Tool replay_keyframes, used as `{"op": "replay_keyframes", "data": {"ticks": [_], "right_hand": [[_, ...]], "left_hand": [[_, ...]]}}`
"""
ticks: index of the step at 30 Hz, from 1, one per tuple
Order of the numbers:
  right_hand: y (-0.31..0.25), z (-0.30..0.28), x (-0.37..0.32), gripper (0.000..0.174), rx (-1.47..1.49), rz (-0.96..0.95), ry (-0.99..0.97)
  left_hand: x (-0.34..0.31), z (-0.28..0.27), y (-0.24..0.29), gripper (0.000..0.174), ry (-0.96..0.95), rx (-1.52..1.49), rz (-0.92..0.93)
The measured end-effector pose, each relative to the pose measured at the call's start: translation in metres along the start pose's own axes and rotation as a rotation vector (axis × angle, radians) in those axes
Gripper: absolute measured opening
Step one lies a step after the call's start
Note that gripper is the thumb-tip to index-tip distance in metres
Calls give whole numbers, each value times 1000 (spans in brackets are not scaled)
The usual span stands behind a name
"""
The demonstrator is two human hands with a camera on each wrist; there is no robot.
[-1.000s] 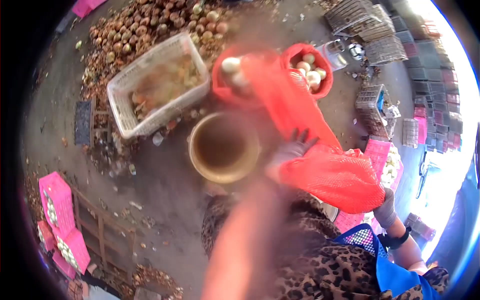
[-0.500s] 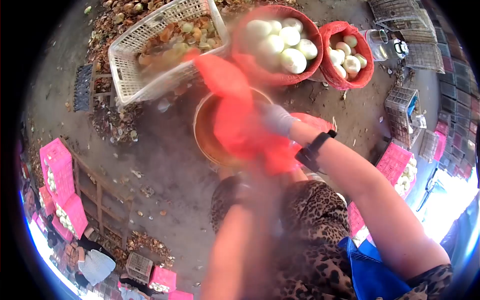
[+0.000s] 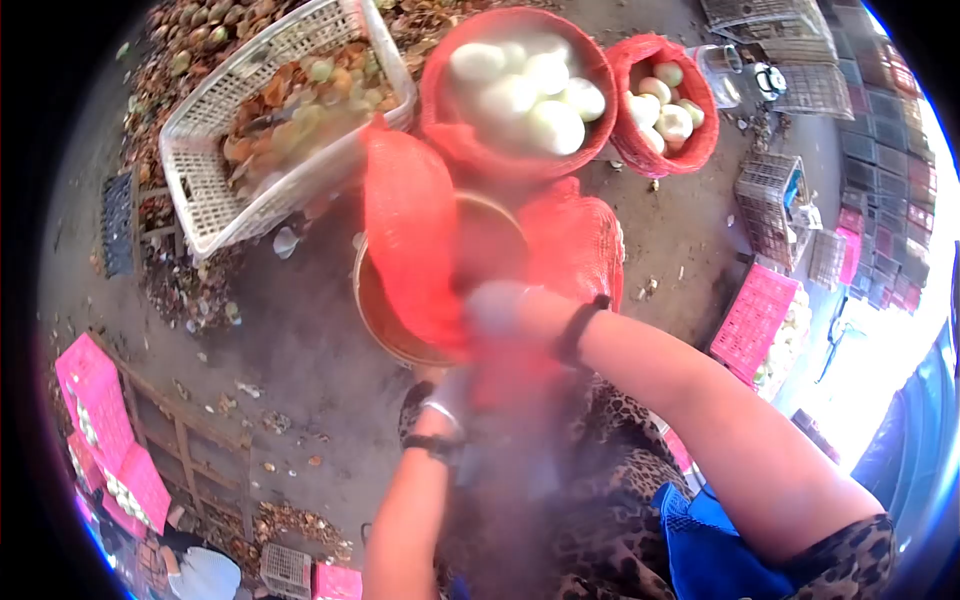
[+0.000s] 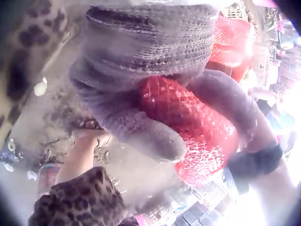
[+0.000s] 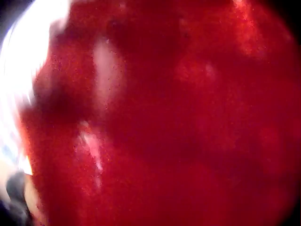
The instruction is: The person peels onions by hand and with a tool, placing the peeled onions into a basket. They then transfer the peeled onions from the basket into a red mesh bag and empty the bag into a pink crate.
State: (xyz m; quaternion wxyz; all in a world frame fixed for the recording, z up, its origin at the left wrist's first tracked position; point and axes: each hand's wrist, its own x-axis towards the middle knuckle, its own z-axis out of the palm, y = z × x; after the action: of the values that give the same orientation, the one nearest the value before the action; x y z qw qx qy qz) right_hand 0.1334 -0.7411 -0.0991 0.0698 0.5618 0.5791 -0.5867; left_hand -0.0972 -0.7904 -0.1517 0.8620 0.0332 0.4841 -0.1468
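A red mesh bag (image 3: 405, 240) hangs in front of the person and partly over a round tan bucket (image 3: 375, 310). The gloved left hand (image 3: 452, 392) is low near the lap; in the left wrist view this hand (image 4: 136, 89) grips bunched mesh (image 4: 193, 127), its thumb along one side. Blurred in the head view, the gloved right hand (image 3: 500, 308) holds the mesh just above the left. In the left wrist view the right hand (image 4: 228, 101) lies against the mesh's far side. Red mesh (image 5: 188, 132) fills most of the right wrist view, hiding the right fingers.
Beyond the bucket stand two red-lined containers (image 3: 437, 85) (image 3: 622, 135) of peeled onions. A white crate (image 3: 180, 185) with peelings is at the upper left. Pink crates (image 3: 755, 315) stand at the right, others at the lower left. Wicker-like crates (image 3: 765, 215) are farther right.
The right hand has come down and left, close to the left hand. The mesh now hangs in two parts beside the hands. Over the last second the onion containers have come into clearer view.
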Motion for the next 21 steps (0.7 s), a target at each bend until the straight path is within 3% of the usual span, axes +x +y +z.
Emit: {"op": "replay_keyframes", "data": {"ticks": [1, 3, 4, 5, 6, 7, 8, 10, 11, 13, 14, 15, 17, 19, 21], "right_hand": [[0, -15, -18, 30, 226, -57, 403], [50, -28, -4, 30, 165, -64, 785], [60, -54, -32, 31, 81, 111, 847], [78, -73, -45, 31, 1, 197, 870], [63, -95, -62, 35, 11, 370, 798], [47, -117, -79, 40, 11, 539, 708], [56, -115, -86, 45, 664, 451, 718], [72, -101, -88, 53, 1265, 310, 593], [80, -93, -85, 55, 1214, 295, 509], [107, -58, -63, 60, 1028, 293, 545], [132, -23, -37, 63, 891, 301, 661], [141, -5, -27, 66, 602, 229, 804], [157, 28, -9, 72, -87, 260, 1136], [79, -19, -39, 73, 665, 832, 1079], [123, 13, -42, 66, 616, 778, 1028]], "left_hand": [[5, -12, 9, 34, 50, -108, 82], [-9, -8, 52, 39, 114, -434, 207], [-23, 10, 82, 42, 417, -113, 324], [-26, 14, 97, 45, 592, 262, 536], [-30, 19, 112, 49, 871, 648, 684], [-33, 20, 122, 53, 1011, 1084, 937], [-34, 24, 130, 56, 944, 1039, 993], [-40, 40, 154, 62, 806, 960, 1096], [-31, 44, 162, 61, 818, 1061, 1147], [-14, 51, 173, 59, 836, 1270, 1237], [0, 52, 170, 59, 778, 1325, 1228], [14, 55, 165, 58, 845, 1519, 1344], [50, 34, 128, 59, 590, 1634, 1219], [52, 37, 96, 53, 448, 1635, 787], [58, 18, 72, 52, 326, 1686, 427]]}}
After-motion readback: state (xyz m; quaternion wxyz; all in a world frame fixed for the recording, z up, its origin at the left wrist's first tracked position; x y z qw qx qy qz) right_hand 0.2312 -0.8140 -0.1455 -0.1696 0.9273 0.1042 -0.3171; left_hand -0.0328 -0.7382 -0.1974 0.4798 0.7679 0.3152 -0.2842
